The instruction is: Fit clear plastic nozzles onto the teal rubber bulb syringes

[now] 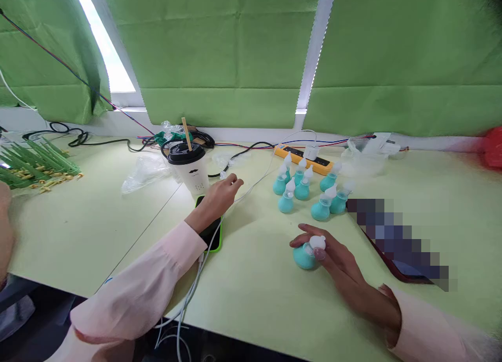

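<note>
My right hand (341,262) has its thumb and fingers around the neck of a small turquoise round bottle (304,256) with a whitish top, at the table's front middle. Just beyond it stand several similar turquoise bottles (301,189) with clear necks and pointed white tops. My left hand (219,197) reaches over a phone (214,239) in a green case, beside a white paper cup (192,176) with a black lid and a straw. Its fingers are curled together; whatever they hold, if anything, I cannot make out. Small clear plastic pieces (223,174) lie close to its knuckles.
An orange power strip (304,159) with a white plug lies behind the bottles. At right is a dark tablet-like device (396,247), partly pixelated. White cables (192,294) run past the phone. Green stems (39,163) lie far left, near another person's arm (4,231).
</note>
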`<state>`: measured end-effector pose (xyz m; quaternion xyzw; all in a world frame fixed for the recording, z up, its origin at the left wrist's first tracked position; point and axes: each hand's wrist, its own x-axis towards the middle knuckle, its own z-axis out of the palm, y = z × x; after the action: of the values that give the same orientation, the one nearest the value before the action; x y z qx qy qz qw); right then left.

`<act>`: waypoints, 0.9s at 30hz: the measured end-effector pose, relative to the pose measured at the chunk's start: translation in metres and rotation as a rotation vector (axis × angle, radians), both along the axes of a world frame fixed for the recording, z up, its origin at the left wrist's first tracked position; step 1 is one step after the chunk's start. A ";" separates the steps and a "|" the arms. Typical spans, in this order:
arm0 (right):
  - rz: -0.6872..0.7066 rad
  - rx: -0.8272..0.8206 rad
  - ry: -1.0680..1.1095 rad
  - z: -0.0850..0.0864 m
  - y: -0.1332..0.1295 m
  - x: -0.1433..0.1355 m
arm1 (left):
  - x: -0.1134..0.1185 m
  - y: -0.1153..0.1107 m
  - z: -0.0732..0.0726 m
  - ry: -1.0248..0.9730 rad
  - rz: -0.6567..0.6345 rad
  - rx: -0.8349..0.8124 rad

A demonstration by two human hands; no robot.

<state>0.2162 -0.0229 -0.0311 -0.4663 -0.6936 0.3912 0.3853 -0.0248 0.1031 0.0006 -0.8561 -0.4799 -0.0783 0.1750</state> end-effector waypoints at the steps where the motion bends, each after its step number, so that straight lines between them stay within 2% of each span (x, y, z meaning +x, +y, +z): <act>1: 0.004 -0.024 0.004 -0.001 0.000 -0.001 | -0.001 0.004 -0.005 0.019 0.014 -0.001; 4: 0.020 -0.068 0.032 -0.003 0.000 -0.002 | -0.002 0.011 -0.016 0.067 0.030 -0.023; 7: 0.030 -0.072 0.074 -0.006 0.002 -0.003 | 0.000 0.011 -0.018 0.112 0.047 -0.037; 10: 0.040 -0.067 0.109 -0.009 0.003 -0.003 | 0.008 -0.004 -0.006 0.132 0.050 -0.010; 12: 0.045 -0.057 0.127 -0.010 0.004 -0.004 | 0.019 -0.027 0.007 0.138 0.015 0.035; 15: 0.043 -0.036 0.141 -0.011 0.005 -0.004 | 0.040 -0.073 0.019 0.116 -0.223 0.250; 17: 0.044 -0.010 0.134 -0.013 0.004 -0.002 | 0.054 -0.101 0.020 0.043 -0.399 0.326; 19: 0.054 0.009 0.107 -0.017 0.002 0.000 | 0.063 -0.117 0.016 -0.064 -0.531 0.378; 22: 0.075 0.037 0.021 -0.021 -0.003 0.004 | 0.072 -0.116 0.009 -0.325 -0.702 0.394; 24: 0.098 0.094 -0.017 -0.020 -0.006 0.003 | 0.076 -0.106 0.007 -0.422 -0.678 0.279; 27: 0.158 0.105 0.003 -0.015 -0.004 -0.005 | 0.086 -0.089 0.005 -0.363 -0.629 0.110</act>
<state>0.2112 -0.0266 -0.0459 -0.3885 -0.7472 0.3842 0.3783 0.0612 0.0145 0.0057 -0.9232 -0.2116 -0.3047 0.1002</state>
